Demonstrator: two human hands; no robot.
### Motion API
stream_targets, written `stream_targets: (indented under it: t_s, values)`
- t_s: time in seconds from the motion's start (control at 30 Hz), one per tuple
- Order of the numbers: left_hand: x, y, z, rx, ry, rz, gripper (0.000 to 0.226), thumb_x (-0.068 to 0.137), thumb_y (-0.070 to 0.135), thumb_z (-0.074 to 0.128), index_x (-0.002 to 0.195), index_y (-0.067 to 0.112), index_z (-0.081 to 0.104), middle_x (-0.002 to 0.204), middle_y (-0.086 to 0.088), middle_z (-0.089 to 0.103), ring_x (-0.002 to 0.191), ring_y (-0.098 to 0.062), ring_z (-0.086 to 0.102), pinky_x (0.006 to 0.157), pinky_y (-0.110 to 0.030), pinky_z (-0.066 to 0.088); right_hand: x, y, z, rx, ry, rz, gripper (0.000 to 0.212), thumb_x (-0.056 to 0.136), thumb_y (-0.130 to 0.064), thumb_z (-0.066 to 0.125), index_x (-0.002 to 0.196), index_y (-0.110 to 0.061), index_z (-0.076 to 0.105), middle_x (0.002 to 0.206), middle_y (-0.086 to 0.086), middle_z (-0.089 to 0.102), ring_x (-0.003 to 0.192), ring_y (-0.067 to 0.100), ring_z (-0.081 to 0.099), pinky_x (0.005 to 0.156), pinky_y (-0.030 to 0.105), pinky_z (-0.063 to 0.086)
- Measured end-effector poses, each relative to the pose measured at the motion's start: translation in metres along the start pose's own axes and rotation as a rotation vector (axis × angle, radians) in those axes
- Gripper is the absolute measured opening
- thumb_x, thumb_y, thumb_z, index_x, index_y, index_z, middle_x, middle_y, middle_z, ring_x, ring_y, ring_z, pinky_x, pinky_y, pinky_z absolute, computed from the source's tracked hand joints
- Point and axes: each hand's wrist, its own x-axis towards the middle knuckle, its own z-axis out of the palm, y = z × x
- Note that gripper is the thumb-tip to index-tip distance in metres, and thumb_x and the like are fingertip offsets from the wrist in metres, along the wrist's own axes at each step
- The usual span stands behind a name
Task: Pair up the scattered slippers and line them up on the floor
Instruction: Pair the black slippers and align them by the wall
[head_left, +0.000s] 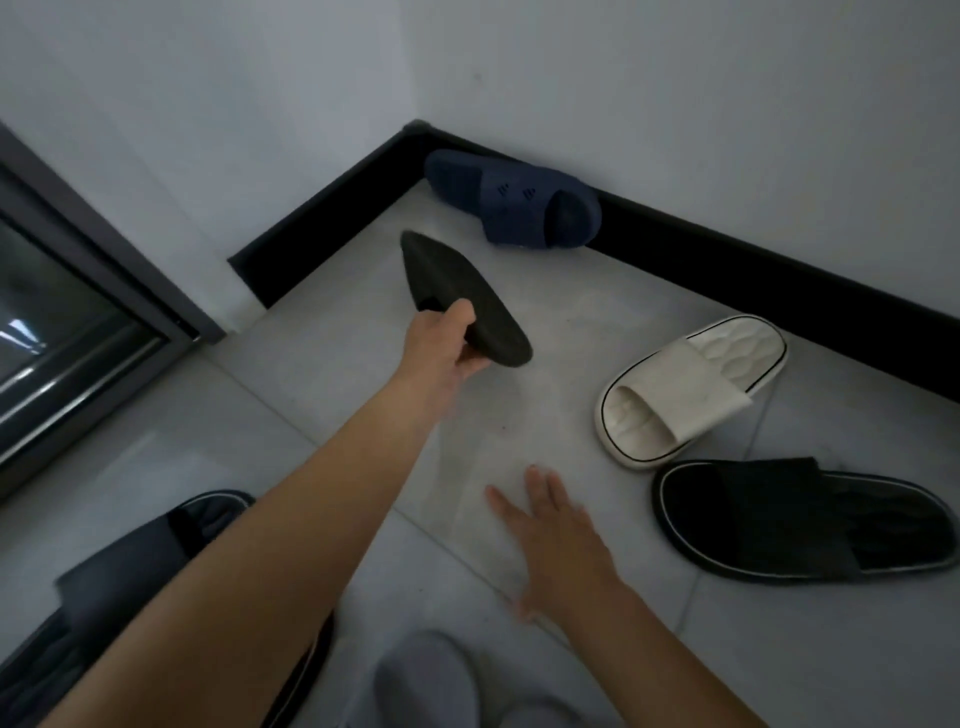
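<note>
I'm holding 1 dark slipper (467, 291) up at 12 o'clock, my left hand (441, 353) curled round its edge, while my right hand (556, 540) is hovering spread and empty. I'm guessing its mate is the navy slipper (511, 200) at 1 o'clock, so I'm aiming to set it just beside that.

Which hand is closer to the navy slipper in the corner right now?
Left. The left hand, gripping a dark slipper, is a little short of the navy slipper; the right hand is open, much further back.

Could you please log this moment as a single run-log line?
left hand: grips dark slipper, tilted | right hand: open, empty | navy slipper: in corner | white slipper, black slipper: adjacent, unmatched
</note>
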Motion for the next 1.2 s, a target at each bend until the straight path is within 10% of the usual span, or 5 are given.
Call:
stream_targets:
  t_s: [0.27, 0.53, 0.83, 0.97, 1.2]
  values:
    - [-0.158, -0.025, -0.076, 0.498, 0.044, 0.146, 0.014, 0.085, 0.012, 0.054, 0.091, 0.002, 0.048, 0.092, -0.018, 0.061, 0.082, -0.029, 0.067, 0.061, -0.044, 0.060, -0.023, 0.010, -0.013, 0.149, 0.043, -0.081, 0.091, 0.083, -0.029, 0.067, 0.150, -0.026, 0.005, 0.159, 0.005, -0.006, 0.147, 0.022, -0.001, 0.118, 0.033, 0.013]
    - [-0.176, -0.102, -0.067, 1.508, -0.262, 0.339, 0.026, 0.087, 0.040, 0.058, 0.098, 0.017, 0.050, 0.100, -0.003, 0.050, 0.087, -0.021, 0.054, 0.070, -0.026, 0.035, -0.108, 0.027, 0.019, 1.365, 0.160, 0.137, 0.031, 0.098, -0.013, 0.044, 0.128, -0.012, 0.052, 0.115, 0.014, 0.062, 0.098, 0.016, 0.062, 0.068, 0.006, 0.049]
    - [-0.111, -0.099, -0.064, 1.293, 0.202, 0.211, 0.057, 0.083, 0.026, 0.066, 0.124, -0.004, 0.040, 0.126, -0.024, 0.046, 0.118, -0.038, 0.046, 0.095, -0.040, 0.039, -0.130, 0.126, -0.016, 0.466, 0.858, 0.530, 0.050, 0.081, -0.018, 0.066, 0.127, -0.010, 0.048, 0.126, 0.017, 0.050, 0.115, 0.032, 0.049, 0.093, 0.041, 0.043]
    - [-0.109, -0.102, -0.054, 1.374, 0.155, 0.078, 0.033, 0.089, 0.026, 0.053, 0.107, -0.001, 0.051, 0.112, -0.024, 0.061, 0.104, -0.038, 0.059, 0.085, -0.037, 0.045, -0.131, 0.156, -0.008, 0.397, 0.466, 0.603, 0.061, 0.084, -0.023, 0.064, 0.137, -0.007, 0.037, 0.132, 0.017, 0.052, 0.119, 0.034, 0.050, 0.097, 0.042, 0.044]
    - [-0.147, -0.136, -0.032, 1.224, -0.420, -0.103, 0.011, 0.088, 0.018, 0.055, 0.078, 0.016, 0.060, 0.077, -0.007, 0.064, 0.058, -0.011, 0.062, 0.052, -0.023, 0.048, -0.136, 0.128, -0.010, 0.648, 0.834, 0.520, 0.042, 0.086, -0.023, 0.064, 0.119, 0.000, 0.052, 0.116, 0.022, 0.060, 0.108, 0.035, 0.057, 0.085, 0.034, 0.042]
